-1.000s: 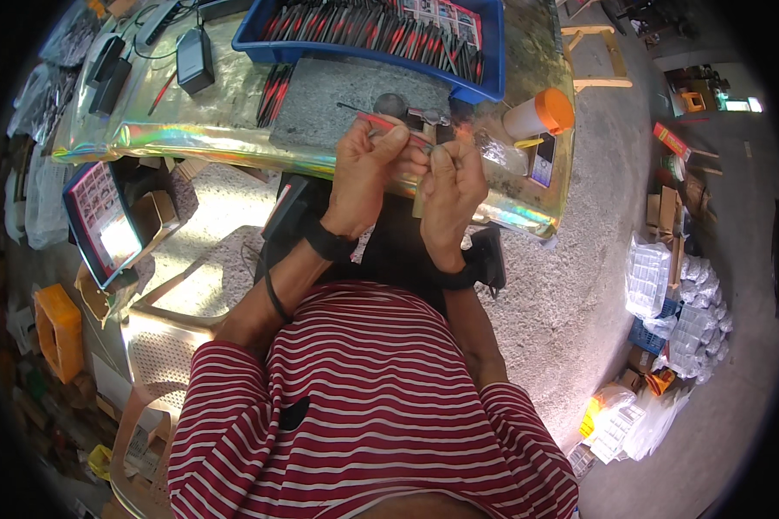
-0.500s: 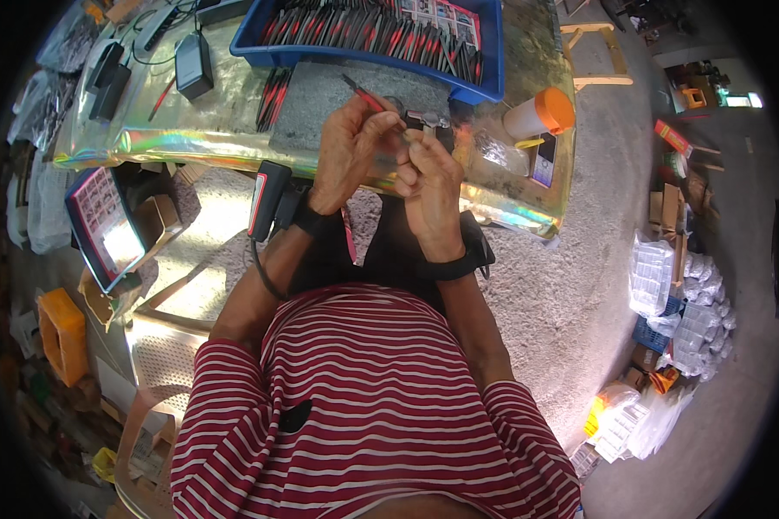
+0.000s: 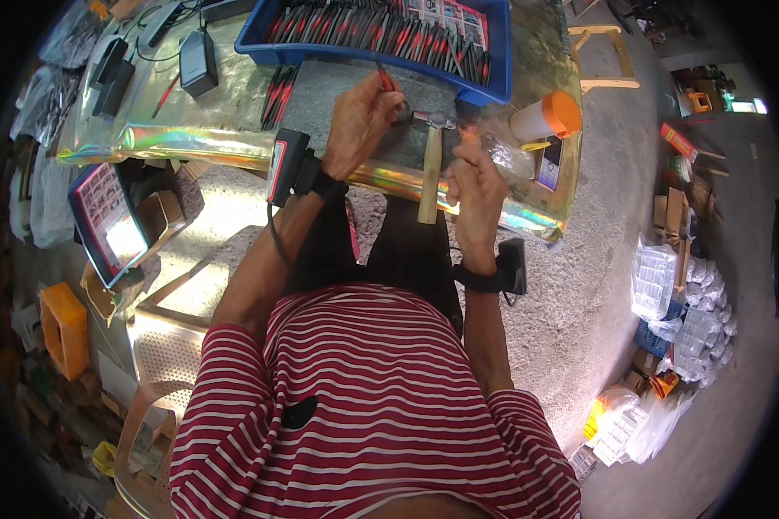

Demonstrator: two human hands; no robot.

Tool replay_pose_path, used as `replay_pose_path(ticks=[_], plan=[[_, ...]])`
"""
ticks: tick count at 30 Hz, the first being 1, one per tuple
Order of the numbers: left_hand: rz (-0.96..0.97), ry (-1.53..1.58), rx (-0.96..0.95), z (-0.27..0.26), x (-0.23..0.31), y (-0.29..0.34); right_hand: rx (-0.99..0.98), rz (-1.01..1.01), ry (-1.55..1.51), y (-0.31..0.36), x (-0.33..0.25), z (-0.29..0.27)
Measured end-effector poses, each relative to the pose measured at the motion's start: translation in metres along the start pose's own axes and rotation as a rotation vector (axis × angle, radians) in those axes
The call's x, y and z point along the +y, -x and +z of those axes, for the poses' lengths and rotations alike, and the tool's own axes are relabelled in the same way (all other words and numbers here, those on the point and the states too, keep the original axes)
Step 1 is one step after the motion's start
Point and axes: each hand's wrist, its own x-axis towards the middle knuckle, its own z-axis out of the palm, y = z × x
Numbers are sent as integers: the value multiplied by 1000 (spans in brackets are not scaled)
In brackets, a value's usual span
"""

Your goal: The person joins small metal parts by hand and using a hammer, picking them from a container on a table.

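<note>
My left hand (image 3: 362,121) is closed around a slim red-and-black tool (image 3: 384,80), its tip pointing away toward the blue bin. Its exact kind does not show. Just right of that hand lies a hammer (image 3: 430,169), its steel head on the grey slab (image 3: 320,95) and its wooden handle reaching past the table edge. My right hand (image 3: 478,182) is over the table edge, right of the hammer handle, fingers bent together by a clear plastic bag (image 3: 506,156). Whatever those fingertips pinch is too small or blurred to name.
Across the back a blue bin (image 3: 273,54) holds many similar red-and-black tools; several more (image 3: 279,97) lie left of the slab. An orange-lidded container (image 3: 537,121) stands at the right edge. A black adapter (image 3: 197,65) and cables lie back left. A plastic chair (image 3: 160,355) stands left.
My hands have parted. The right hand moved right and nearer me, toward the plastic bag, uncovering the hammer handle. The left keeps the red-and-black tool, now turned more upright.
</note>
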Motion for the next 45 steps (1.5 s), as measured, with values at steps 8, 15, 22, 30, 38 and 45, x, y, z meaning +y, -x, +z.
replay_pose_path(ticks=[8,15,22,30,38,45], plan=[[94,-76,55,1,-11,-6,-98,45,494,10,33,-29],[118,-142,62,0,-14,-7,-167,307,43,14,31,-7],[86,-174,22,0,-16,-7,-183,369,-99,8,33,-6],[71,-138,20,-1,-19,-7,-172,455,-324,4,31,-4],[129,-211,-10,-2,-23,-9,-54,405,-148,3,16,-6],[256,-438,-79,-4,-9,-9,-56,208,142,9,-21,-4]])
